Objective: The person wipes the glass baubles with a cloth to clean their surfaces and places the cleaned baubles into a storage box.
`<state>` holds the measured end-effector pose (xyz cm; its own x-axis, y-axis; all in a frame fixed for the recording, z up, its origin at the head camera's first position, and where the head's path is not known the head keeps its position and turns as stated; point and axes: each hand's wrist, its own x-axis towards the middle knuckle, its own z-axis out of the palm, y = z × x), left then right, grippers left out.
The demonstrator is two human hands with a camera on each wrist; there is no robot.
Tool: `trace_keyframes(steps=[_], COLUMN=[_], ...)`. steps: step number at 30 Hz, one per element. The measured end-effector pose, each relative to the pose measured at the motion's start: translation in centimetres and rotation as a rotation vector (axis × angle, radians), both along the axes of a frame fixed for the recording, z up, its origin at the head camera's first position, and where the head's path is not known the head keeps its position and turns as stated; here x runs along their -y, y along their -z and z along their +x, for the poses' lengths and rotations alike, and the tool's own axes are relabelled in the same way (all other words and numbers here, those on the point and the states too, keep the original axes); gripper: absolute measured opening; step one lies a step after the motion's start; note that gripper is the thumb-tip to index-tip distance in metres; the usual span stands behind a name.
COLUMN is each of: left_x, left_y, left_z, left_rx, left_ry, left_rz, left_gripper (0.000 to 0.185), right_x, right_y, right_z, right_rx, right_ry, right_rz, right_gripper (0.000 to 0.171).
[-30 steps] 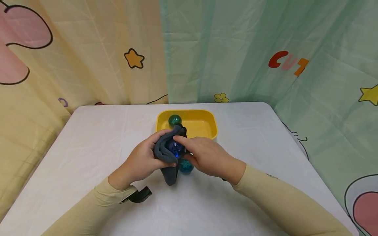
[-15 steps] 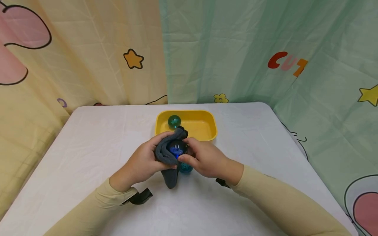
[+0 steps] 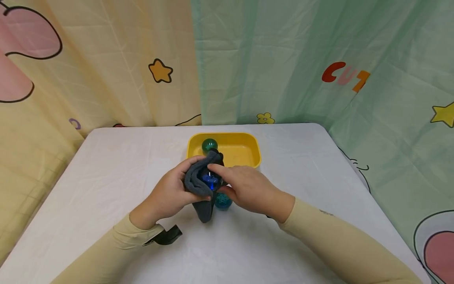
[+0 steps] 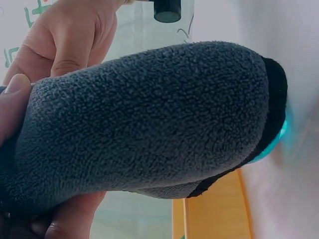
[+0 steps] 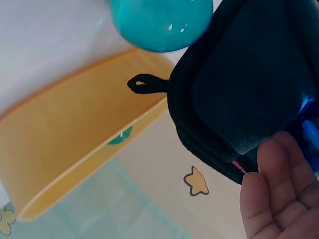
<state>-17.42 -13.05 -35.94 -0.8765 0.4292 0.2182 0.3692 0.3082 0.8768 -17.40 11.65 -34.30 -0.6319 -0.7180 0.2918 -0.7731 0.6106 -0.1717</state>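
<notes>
Head view: your left hand [image 3: 166, 197] is clamped on a folded blue-grey plush cloth with black edging [image 3: 193, 179]. Your right hand [image 3: 256, 188] grips a glossy deep-blue ball [image 3: 211, 180] between thumb and fingers. The ball sits in the cloth's fold, above the white-covered desk [image 3: 117, 161] and on your side of a yellow rounded-rectangular tray [image 3: 246, 156].

Progress, as judged: one glossy green ball [image 3: 209, 144] lies toward the tray's left end. Cloth work on the blue ball appears under way. One glossy turquoise ball [image 3: 223, 202] rests on the desk and appears left to handle.

Orientation: the blue ball is round and shows no long axis. The cloth's long axis runs roughly toward and away from you; its free end hangs downward, left of the turquoise ball. You cannot tell whether that end touches the desk.
</notes>
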Motion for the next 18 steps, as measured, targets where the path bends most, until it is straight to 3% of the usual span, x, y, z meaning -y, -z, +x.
trace_keyframes(steps=[3,6,9,14,18], left_x=[0.00,-0.04,-0.13,-0.24,-0.21], left_y=[-0.07,-0.09,-0.03,0.27,0.45], left_z=[0.00,0.02,0.04,0.09,0.02], left_rx=[0.007,-0.004,-0.019,-0.028,-0.042], left_ry=[0.002,0.003,0.011,0.010,-0.005], left_rz=[0.006,0.004,-0.003,-0.032,-0.043], left_gripper=[0.084,0.083,0.083,0.084,0.085], right_x=[-0.18,-0.24,-0.10,0.28,0.50], right_y=[-0.07,-0.17,-0.24,0.06,0.43], right_z=[-0.20,-0.24,-0.06,0.42,0.44], right_rx=[-0.058,-0.053,0.068,0.358,0.457], right_ry=[-0.020,-0.015,0.022,0.108,0.127], right_rz=[-0.002,-0.010,-0.054,-0.178,-0.225], right_gripper=[0.061,0.061,0.064,0.059,0.059])
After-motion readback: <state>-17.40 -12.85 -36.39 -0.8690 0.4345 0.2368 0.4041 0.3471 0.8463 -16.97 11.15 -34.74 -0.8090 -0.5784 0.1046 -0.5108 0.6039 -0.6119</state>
